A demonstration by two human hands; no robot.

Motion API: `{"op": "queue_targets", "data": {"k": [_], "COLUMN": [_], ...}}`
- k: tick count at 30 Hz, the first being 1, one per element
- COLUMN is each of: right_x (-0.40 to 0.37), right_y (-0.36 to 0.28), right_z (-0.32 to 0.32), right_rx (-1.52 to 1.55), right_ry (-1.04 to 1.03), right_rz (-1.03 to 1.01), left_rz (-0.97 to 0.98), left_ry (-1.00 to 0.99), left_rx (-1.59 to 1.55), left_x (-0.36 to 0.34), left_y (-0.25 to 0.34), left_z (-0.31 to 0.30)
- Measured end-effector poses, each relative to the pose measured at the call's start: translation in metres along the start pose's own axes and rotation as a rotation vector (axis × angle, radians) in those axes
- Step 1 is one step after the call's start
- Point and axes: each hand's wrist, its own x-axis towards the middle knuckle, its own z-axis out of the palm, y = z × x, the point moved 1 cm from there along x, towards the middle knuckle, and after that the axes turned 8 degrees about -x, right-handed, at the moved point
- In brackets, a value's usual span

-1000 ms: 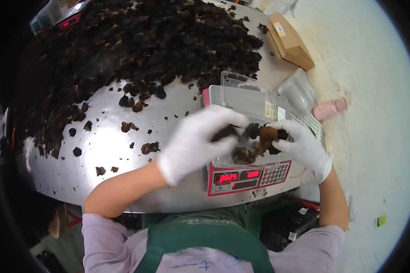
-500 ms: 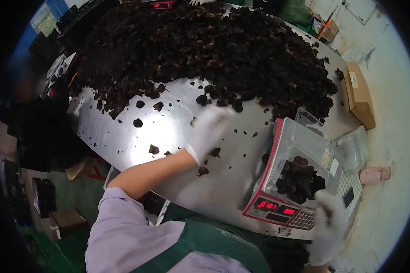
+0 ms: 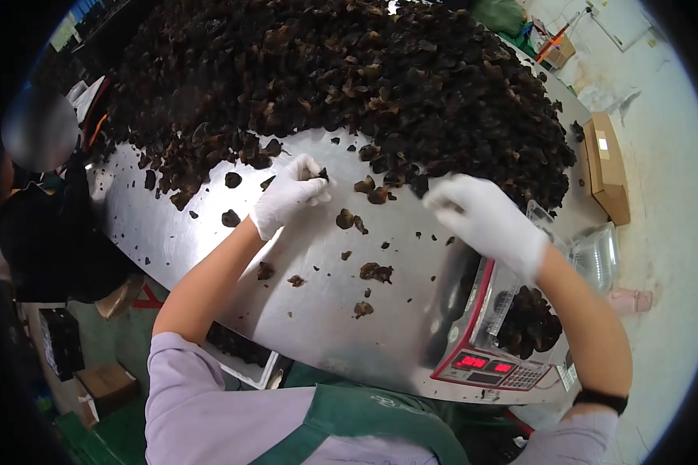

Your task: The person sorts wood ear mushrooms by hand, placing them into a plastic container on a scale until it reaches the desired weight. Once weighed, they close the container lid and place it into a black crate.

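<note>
My left hand (image 3: 293, 194), in a white glove, pinches a small dark piece of wood ear mushroom (image 3: 323, 175) over the metal table. My right hand (image 3: 485, 221), gloved too, hovers by the near edge of the big heap of wood ear mushrooms (image 3: 349, 77). Its fingers are curled together, and what they hold, if anything, is hidden. Below my right forearm a clear plastic box holding mushrooms (image 3: 529, 324) rests on a red digital scale (image 3: 473, 364) with lit red digits. Loose pieces (image 3: 376, 272) lie scattered between my hands and the table's near edge.
The metal table (image 3: 326, 310) curves toward me. Clear plastic containers (image 3: 595, 256) and a cardboard box (image 3: 605, 167) are at the right by the wall. A white bin (image 3: 244, 364) sits below the near edge. Another person in dark clothes (image 3: 58, 232) is at the left.
My right hand has gone from the scale's front up and left to the heap's edge. My left hand has moved left and now pinches a piece. The scale's reading has changed.
</note>
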Motion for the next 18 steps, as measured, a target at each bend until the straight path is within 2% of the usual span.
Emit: {"op": "queue_targets", "data": {"k": [2,4,6,7,8,10,12,14,16,17,18], "right_x": [0.050,0.082,0.099,0.097,0.097,0.083,0.069,0.058,0.049,0.048,0.049], "right_y": [0.001,0.002,0.008,0.007,0.013,0.012,0.009,0.010,0.021,0.023,0.023], "right_z": [0.024,0.057,0.088,0.092,0.099,0.085,0.069,0.048,0.042,0.041,0.041], "right_rx": [-0.018,-0.279,-0.374,-0.349,-0.358,-0.319,-0.297,-0.206,-0.091,0.022,0.022], "right_ry": [-0.237,-0.259,-0.327,-0.285,-0.281,-0.388,-0.491,-0.481,-0.485,-0.487,-0.495], "right_rz": [0.191,0.126,0.150,0.148,0.102,0.029,0.112,0.182,0.222,0.248,0.246], "left_rz": [0.005,0.018,0.075,0.286,0.289,0.577,0.455,0.353,0.249,0.245,0.367], "left_ry": [-0.002,-0.005,0.042,0.049,0.047,0.098,-0.104,-0.366,-0.575,-0.575,-0.458], "left_rx": [-0.025,-0.049,0.239,0.325,0.321,0.642,0.959,1.096,1.080,1.074,0.993], "left_x": [-0.010,-0.005,0.009,0.028,0.041,0.058,0.051,0.026,-0.004,-0.004,-0.002], "left_y": [0.013,0.016,0.018,0.000,-0.013,-0.025,-0.021,-0.015,-0.006,-0.003,0.001], "left_z": [0.006,0.012,0.021,0.019,0.022,0.031,0.043,0.055,0.063,0.061,0.058]}}
